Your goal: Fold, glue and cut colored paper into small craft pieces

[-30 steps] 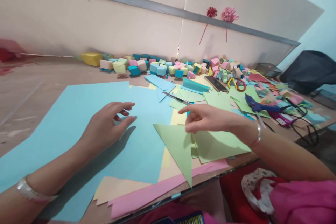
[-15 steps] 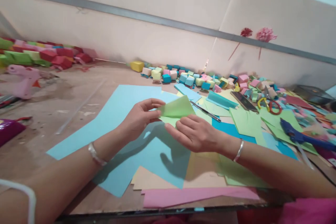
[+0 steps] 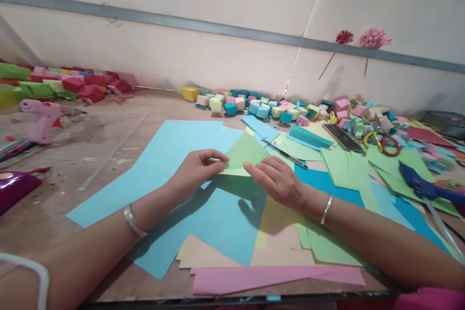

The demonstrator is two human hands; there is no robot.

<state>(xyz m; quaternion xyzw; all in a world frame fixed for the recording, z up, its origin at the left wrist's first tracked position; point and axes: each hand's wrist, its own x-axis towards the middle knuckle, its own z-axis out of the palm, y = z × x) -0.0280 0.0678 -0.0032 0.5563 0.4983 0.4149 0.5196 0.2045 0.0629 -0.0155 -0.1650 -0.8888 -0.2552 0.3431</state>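
Note:
A piece of light green paper [image 3: 245, 152] is held above the table between both hands, its near edge folded and its peak pointing away from me. My left hand [image 3: 198, 172] pinches its left corner between thumb and fingers. On the right side, my right hand [image 3: 278, 179] grips the near edge, thumb on top and fingers curled. Beneath them lies a large light blue sheet [image 3: 174, 150], with the hands' shadows on it. A slim craft knife [image 3: 285, 153] rests just beyond my right hand.
Small folded paper boxes [image 3: 254, 106] line the wall. A pink glue gun [image 3: 41, 118] stands left; a blue glue gun [image 3: 425, 184], scissors [image 3: 383, 143] and a phone [image 3: 341, 136] lie right. Green sheets [image 3: 345, 169] and a pink strip [image 3: 272, 278] cover parts of the table.
The green paper has turned from a tilted, partly open fold to a flatter triangle facing me. My right hand has shifted slightly along its edge; the view has moved a little.

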